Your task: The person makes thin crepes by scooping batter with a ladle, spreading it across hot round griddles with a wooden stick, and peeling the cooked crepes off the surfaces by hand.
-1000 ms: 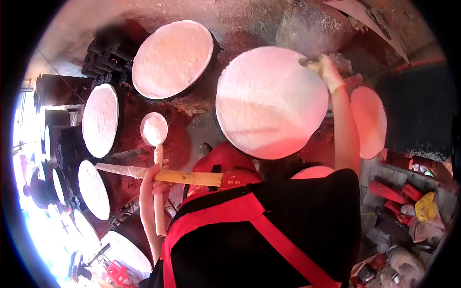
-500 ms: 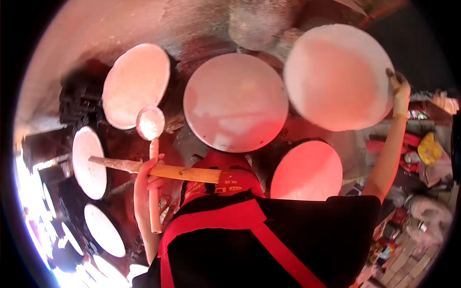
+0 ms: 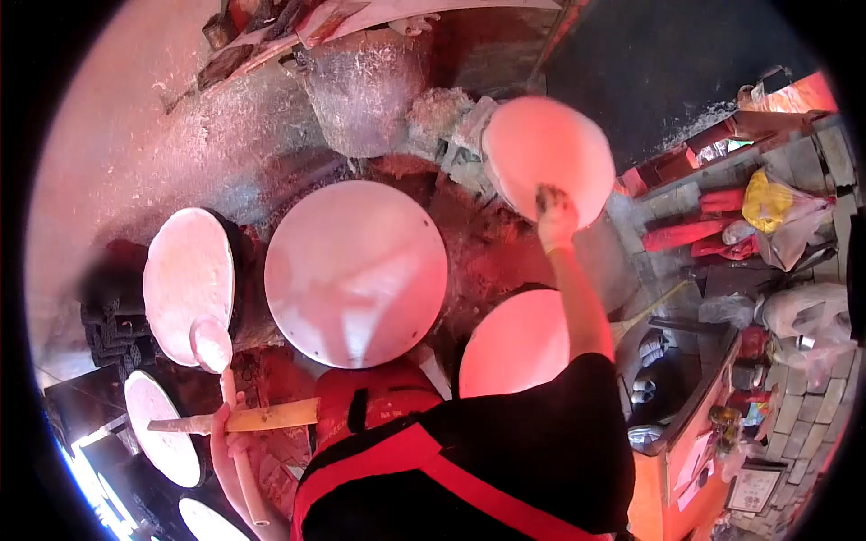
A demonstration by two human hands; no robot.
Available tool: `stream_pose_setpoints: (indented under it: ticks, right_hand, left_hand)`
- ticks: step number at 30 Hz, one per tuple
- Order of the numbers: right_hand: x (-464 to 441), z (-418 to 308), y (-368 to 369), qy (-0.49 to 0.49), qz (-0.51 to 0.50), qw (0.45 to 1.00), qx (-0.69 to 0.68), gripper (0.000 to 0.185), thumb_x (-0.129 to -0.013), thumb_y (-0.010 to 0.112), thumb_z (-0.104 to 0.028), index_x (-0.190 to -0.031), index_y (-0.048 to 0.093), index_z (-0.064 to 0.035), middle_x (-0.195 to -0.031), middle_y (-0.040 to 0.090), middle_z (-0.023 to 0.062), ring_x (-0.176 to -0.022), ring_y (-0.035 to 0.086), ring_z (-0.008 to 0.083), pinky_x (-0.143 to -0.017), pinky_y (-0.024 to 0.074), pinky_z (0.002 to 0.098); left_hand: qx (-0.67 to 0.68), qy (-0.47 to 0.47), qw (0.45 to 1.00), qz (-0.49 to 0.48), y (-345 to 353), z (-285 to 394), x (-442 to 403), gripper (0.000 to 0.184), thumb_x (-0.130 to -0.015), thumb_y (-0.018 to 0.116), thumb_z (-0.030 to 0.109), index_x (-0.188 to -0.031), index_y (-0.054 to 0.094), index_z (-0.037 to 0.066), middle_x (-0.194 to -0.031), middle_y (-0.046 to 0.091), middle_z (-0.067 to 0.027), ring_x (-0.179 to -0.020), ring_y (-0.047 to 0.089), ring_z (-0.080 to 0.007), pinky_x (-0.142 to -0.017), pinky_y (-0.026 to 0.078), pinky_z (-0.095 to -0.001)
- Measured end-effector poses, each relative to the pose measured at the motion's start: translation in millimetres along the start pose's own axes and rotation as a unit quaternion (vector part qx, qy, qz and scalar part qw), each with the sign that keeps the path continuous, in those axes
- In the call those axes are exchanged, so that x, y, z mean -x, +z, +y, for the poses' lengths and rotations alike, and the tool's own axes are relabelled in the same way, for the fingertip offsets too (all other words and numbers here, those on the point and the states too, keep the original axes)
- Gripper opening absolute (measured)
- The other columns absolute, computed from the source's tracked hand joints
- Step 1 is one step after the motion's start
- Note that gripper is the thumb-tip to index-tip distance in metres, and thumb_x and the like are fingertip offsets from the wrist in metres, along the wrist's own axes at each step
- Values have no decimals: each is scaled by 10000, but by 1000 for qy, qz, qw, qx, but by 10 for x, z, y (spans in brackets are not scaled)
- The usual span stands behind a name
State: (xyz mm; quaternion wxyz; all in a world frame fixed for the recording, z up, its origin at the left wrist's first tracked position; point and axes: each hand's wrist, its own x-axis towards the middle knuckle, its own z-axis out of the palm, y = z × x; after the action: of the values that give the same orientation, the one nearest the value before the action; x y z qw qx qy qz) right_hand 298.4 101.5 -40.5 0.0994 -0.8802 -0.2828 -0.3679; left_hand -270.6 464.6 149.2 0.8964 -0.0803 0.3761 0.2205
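At the left, my left hand is closed around the pale handle of a ladle and a long flat wooden stick, which cross each other. The ladle's round bowl overlaps a pale round sheet. My right hand reaches up to a thin round sheet at the upper right; its darkened fingertips are together over the sheet's lower part. A bare round metal plate lies in the middle. Below the right arm is another reddish round sheet.
More round pale surfaces line the lower left. A rough grey container stands by the back wall. On the right are an orange-sided cabinet, red items with a yellow bag, and plastic bags.
The view has turned to the right. The sheet has come off the middle plate with my right hand and is now at the upper right. My left hand still holds the ladle and stick.
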Motion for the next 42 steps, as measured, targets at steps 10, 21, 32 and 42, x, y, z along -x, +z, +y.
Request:
stream_pose_setpoints:
  ticks: [10, 21, 32, 42]
  right_hand:
    - [109, -746, -116, 97, -80, 984, 122, 498, -743, 646, -174, -1214, 516, -73, -1259, 484, 166, -1184, 427, 367, -998, 334, 489]
    - [-3286, -4829, 682, 409, -167, 639, -630, 399, -871, 558, -239, -1199, 532, -13, -1164, 601, 162, -1059, 583, 251, -844, 472, 366]
    - [-2464, -4436, 567, 173, -406, 492, -751, 157, -866, 507, -158, -743, 572, -85, -827, 596, 43, -730, 565, 159, -690, 484, 320]
    - [-834, -3890, -58, -414, -317, 811, -265, 454, -861, 324, -39, -1255, 526, -142, -1285, 528, 98, -1152, 509, 265, -974, 409, 357]
  left_hand:
    - [-43, 5, 999, -21, -30, 377, -150, 315, -963, 419, 160, -1214, 420, -30, -830, 516, -64, -454, 384, -85, -346, 314, -206]
    - [-151, 132, 980, -10, -174, 679, -182, 283, -919, 506, 140, -1148, 484, -24, -798, 526, -13, -458, 344, -7, -353, 275, -139]
    - [-151, 123, 981, 16, -213, 1664, -310, 333, -922, 522, 179, -1189, 460, -10, -803, 540, -16, -424, 347, -20, -305, 249, -138]
    - [-149, 29, 988, -13, 47, 1878, -580, 302, -943, 478, 142, -1203, 454, -11, -801, 508, -21, -427, 340, -41, -319, 287, -170]
